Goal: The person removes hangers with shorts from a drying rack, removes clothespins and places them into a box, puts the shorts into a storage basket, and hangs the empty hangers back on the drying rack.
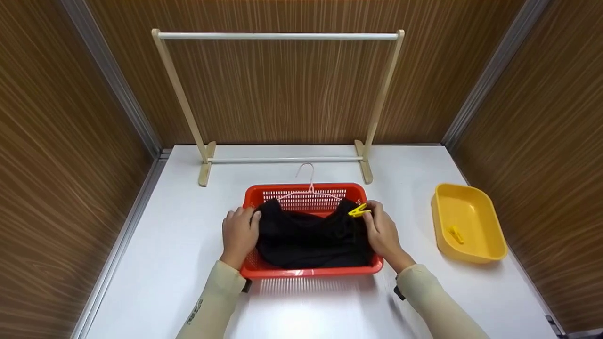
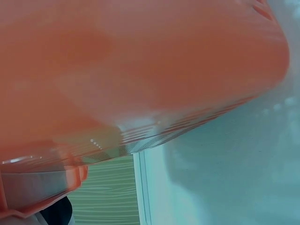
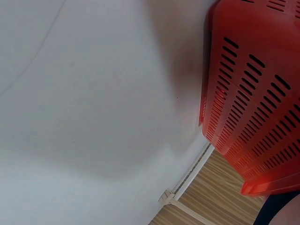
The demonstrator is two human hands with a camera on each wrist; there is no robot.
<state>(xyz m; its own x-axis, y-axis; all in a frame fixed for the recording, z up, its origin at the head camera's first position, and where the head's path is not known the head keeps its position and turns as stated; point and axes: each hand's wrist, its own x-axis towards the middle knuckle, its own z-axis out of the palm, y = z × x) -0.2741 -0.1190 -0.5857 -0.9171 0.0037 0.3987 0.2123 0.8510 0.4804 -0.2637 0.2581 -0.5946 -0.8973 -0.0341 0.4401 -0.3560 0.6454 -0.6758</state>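
Your right hand [image 1: 384, 233] pinches yellow clothespin [image 1: 360, 211] by right side of black garment [image 1: 306, 240], in red basket [image 1: 311, 272]. Your left hand [image 1: 239, 235] at garment's left edge; can't tell if gripping.

Cloth [image 1: 306, 240] solid black; basket [image 1: 311, 272] bright red, patterned with rows of slots, orange-tinged in the left wrist view; hanger [image 1: 311, 189] pale pink; clip [image 1: 359, 211] bright yellow, like the second clip [image 1: 455, 234]; tray [image 1: 478, 212] warmer orange-yellow; sleeves [image 1: 214, 294] pale beige, the left with dark print; straps [image 1: 399, 292] black; table [image 1: 405, 183] white; walls [image 1: 278, 94] brown, finely streaked; edge strips [image 1: 112, 77] silver-grey; rack posts [image 1: 183, 96] cream; rails [image 1: 278, 36] white.
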